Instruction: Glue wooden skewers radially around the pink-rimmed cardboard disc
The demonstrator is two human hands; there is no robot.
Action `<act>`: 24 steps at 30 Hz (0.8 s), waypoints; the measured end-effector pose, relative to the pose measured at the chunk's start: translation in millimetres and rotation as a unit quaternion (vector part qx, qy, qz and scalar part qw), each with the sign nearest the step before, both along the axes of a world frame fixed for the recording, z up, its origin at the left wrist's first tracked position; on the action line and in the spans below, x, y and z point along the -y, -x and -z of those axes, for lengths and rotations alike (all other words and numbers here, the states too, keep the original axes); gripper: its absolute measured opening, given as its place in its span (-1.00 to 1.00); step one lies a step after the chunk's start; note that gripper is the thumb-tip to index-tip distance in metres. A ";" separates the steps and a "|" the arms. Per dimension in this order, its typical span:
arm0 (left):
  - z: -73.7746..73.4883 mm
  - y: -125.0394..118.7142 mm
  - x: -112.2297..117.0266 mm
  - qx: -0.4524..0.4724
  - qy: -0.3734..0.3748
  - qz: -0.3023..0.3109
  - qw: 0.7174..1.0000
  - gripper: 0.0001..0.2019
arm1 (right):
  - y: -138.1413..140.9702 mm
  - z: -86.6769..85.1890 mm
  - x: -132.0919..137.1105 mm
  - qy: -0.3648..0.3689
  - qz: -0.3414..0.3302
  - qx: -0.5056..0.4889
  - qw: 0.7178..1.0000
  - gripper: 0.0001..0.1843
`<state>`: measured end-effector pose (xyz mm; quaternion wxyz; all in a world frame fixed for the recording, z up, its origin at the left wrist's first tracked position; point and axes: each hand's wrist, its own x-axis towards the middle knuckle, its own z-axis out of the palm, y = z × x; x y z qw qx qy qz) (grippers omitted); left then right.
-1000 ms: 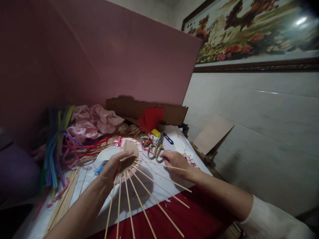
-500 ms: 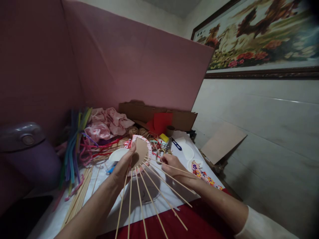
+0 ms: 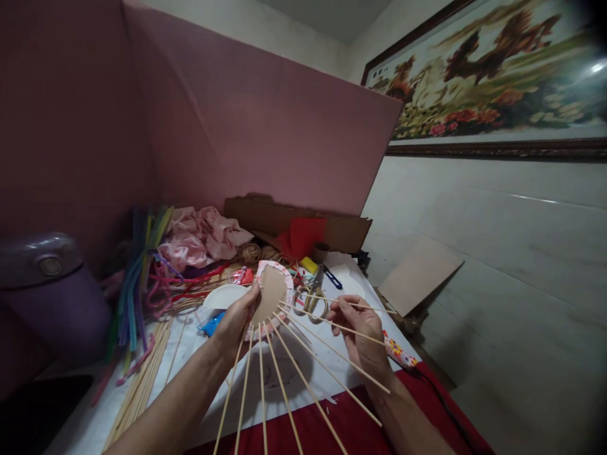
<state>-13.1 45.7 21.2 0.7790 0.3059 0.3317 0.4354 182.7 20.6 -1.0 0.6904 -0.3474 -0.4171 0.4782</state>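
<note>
Cardboard oval (image 3: 272,287) with printed trim is held above the desk (image 3: 190,341), toward seven o'clock from the view's centre. The left hand (image 3: 236,319) has its grip closed on the eight-o'clock edge, with the forearm at seven o'clock. The right hand (image 3: 363,328), at four o'clock of the oval, bends its fingers and pinches one thin stick (image 3: 327,298); whether this touches the oval, I cannot tell.

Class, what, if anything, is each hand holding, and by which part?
The left hand holds the cardboard piece by its left edge. The right hand has its fingers at a thin stick; whether it is gripped cannot be told.
</note>
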 end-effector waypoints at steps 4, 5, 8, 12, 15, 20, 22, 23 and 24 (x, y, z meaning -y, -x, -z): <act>3.9 -4.2 -0.1 -0.001 0.006 -0.009 1.000 -0.52 | 12.1 7.7 7.9 -0.014 -0.006 -0.008 1.000 -0.88; 4.3 -5.3 -0.1 -0.002 0.003 -0.011 1.000 -0.53 | 14.0 9.1 8.1 -0.021 -0.005 -0.006 1.000 -0.88; 3.0 -8.8 0.7 -0.024 0.011 -0.028 0.999 -0.54 | 18.4 13.4 7.2 -0.040 0.008 0.008 0.999 -0.90; -1.4 -12.8 3.7 -0.030 0.056 -0.041 0.997 -0.62 | 23.8 19.2 7.8 -0.072 0.025 0.031 0.997 -0.96; -2.3 -14.3 6.4 0.008 0.062 -0.038 0.997 -0.63 | 26.9 20.6 10.8 -0.081 0.031 0.054 0.995 -0.96; 2.9 -14.3 4.1 0.007 0.046 -0.056 0.997 -0.61 | 26.6 19.4 14.7 -0.089 0.043 0.081 0.992 -0.96; 5.3 -14.2 0.5 -0.001 0.059 -0.060 0.996 -0.62 | 25.4 19.5 14.7 -0.090 0.042 0.088 0.991 -0.95; 6.3 -14.2 -1.4 -0.009 0.067 -0.064 0.996 -0.63 | 24.8 19.7 14.5 -0.093 0.043 0.090 0.991 -0.95; 7.2 -14.3 -3.0 -0.016 0.074 -0.069 0.995 -0.63 | 24.3 20.1 14.2 -0.097 0.044 0.091 0.990 -0.95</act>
